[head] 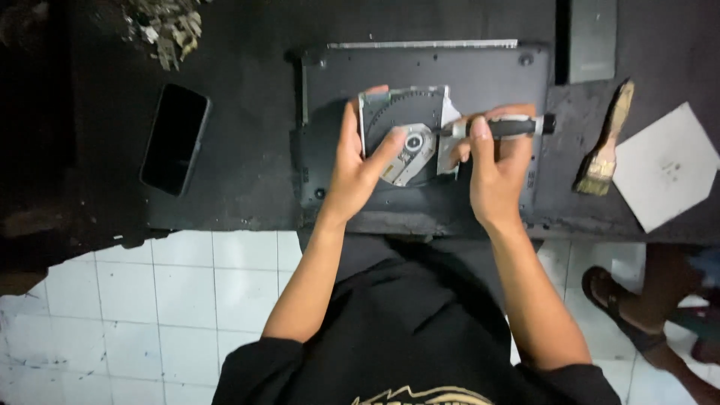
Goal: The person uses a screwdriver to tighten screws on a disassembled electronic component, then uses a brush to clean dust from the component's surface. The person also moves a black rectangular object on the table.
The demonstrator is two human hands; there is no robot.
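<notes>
My left hand (358, 161) grips a square optical disc drive (405, 120) with a grey metal frame and round hub, held just above a dark overturned laptop (487, 71). The thumb lies across the drive's lower left part. My right hand (491, 165) holds a screwdriver (517, 126) with a black handle, lying sideways. Its tip points left at the drive near the hub.
A black phone (175, 139) lies face up to the left on the dark table (247, 180). A paintbrush (606, 146) and a white paper sheet (667, 165) sit at the right. Debris (169, 26) lies top left. Another person's sandalled foot (626, 300) rests on the white tiled floor.
</notes>
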